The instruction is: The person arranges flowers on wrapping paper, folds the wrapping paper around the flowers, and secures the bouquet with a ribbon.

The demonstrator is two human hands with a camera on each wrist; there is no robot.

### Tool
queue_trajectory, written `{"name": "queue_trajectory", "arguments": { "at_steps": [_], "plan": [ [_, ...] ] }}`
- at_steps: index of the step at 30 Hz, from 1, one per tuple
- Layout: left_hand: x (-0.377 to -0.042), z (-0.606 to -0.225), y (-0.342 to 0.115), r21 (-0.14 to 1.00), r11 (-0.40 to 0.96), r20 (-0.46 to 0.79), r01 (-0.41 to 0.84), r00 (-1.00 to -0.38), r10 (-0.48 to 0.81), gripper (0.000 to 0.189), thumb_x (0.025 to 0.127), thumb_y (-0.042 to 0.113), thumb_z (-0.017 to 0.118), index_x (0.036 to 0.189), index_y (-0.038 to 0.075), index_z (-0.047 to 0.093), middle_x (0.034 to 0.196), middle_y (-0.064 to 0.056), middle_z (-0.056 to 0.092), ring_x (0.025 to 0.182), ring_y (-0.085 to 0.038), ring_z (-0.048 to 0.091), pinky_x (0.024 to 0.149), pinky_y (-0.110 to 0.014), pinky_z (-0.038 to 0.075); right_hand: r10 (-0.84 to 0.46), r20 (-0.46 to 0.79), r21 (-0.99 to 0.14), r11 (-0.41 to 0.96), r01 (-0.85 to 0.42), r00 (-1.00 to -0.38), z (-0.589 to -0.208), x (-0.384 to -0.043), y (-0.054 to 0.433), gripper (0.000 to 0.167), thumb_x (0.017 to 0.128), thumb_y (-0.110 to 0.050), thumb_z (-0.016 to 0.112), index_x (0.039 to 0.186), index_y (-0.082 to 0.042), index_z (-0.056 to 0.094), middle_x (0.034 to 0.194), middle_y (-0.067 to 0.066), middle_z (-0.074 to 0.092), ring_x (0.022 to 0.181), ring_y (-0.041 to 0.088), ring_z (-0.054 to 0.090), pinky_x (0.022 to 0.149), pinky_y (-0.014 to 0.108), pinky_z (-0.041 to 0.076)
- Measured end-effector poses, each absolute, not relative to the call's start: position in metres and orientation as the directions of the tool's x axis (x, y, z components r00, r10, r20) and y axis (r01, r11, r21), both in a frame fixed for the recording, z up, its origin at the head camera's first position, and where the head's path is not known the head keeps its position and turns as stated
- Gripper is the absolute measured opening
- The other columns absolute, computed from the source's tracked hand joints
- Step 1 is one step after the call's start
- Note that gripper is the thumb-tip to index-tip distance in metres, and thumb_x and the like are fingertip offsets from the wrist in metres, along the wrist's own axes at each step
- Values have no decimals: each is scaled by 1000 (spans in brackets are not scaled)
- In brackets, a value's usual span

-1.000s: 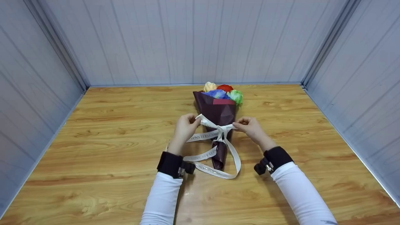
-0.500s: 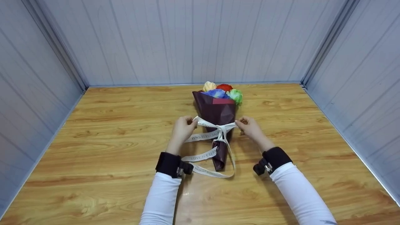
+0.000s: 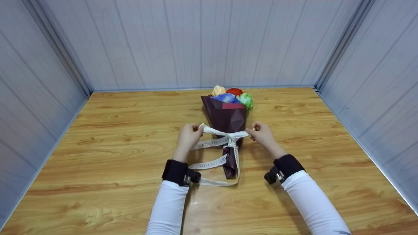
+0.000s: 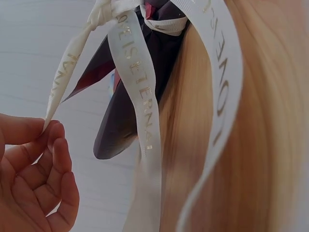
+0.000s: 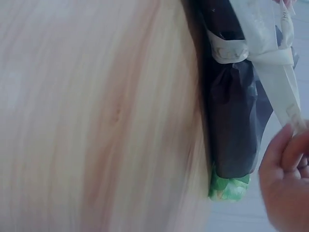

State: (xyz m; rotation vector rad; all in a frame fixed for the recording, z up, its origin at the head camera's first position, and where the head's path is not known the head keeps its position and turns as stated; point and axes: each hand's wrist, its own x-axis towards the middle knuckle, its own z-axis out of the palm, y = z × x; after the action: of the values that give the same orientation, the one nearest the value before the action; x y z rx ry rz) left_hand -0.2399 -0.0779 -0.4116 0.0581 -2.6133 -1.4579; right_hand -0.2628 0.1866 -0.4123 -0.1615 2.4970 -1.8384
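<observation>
A bouquet in dark maroon wrapping paper lies on the table, with cream, red, blue and green flowers at its far end. White printed ribbon circles its narrow part and is knotted at the front. My left hand pinches one ribbon loop between thumb and forefinger, left of the knot. On the other side, my right hand pinches another stretch of the ribbon. Both stretches look drawn out sideways from the knot. In the left wrist view, the left hand holds a narrow, folded part of ribbon; lettered tails hang beside it.
The wooden table carries the bouquet. Pale panelled walls close it in at the back and both sides. Loose ribbon tails trail leftward and pass behind the left wrist's black strap.
Both hands have drawn slightly apart, the left one moving left and a little toward me. The ribbon loop below the knot has narrowed, its right side shifting left. The bouquet has stayed almost still.
</observation>
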Motion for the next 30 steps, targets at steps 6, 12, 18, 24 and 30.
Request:
{"name": "queue_trajectory", "arguments": {
  "at_steps": [6,12,18,24,30],
  "plan": [
    [-242,-417,-82,824,567,75,-19,-987,-141,23,89,19,58,76,3,69,72,-6,67,72,-22,59,65,-29,41,-54,32,-917,397,-51,-998,-417,-268,195,9,89,-2,56,90,0,48,56,-8,40,48,3,41,48,16,35],
    [-242,-421,-83,809,586,59,-41,-987,-151,25,89,20,58,75,2,69,72,-6,67,72,-22,58,66,-29,41,-29,47,-894,445,-55,-998,-418,-268,199,8,90,-3,56,92,4,51,55,-8,42,48,3,41,48,17,35],
    [-242,-422,-84,811,583,48,-51,-987,-153,25,90,20,57,74,4,69,73,-6,68,74,-23,60,68,-31,43,-1,56,-883,466,-50,-998,-419,-268,204,8,89,-1,55,92,6,53,58,-7,43,50,3,42,49,16,36],
    [-241,-422,-83,793,603,15,-85,-987,-159,26,90,22,55,82,4,72,78,-7,71,81,-26,64,72,-34,45,42,55,-846,532,-24,-998,-423,-272,209,7,88,-2,57,90,4,54,58,-6,42,51,4,43,51,16,36],
    [-241,-422,-84,790,607,11,-90,-987,-161,24,89,21,56,80,5,71,78,-7,70,81,-26,64,73,-36,46,40,42,-829,559,-13,-998,-423,-274,213,8,88,-3,58,91,3,54,60,-6,43,53,5,42,52,17,36]
  ]
}}
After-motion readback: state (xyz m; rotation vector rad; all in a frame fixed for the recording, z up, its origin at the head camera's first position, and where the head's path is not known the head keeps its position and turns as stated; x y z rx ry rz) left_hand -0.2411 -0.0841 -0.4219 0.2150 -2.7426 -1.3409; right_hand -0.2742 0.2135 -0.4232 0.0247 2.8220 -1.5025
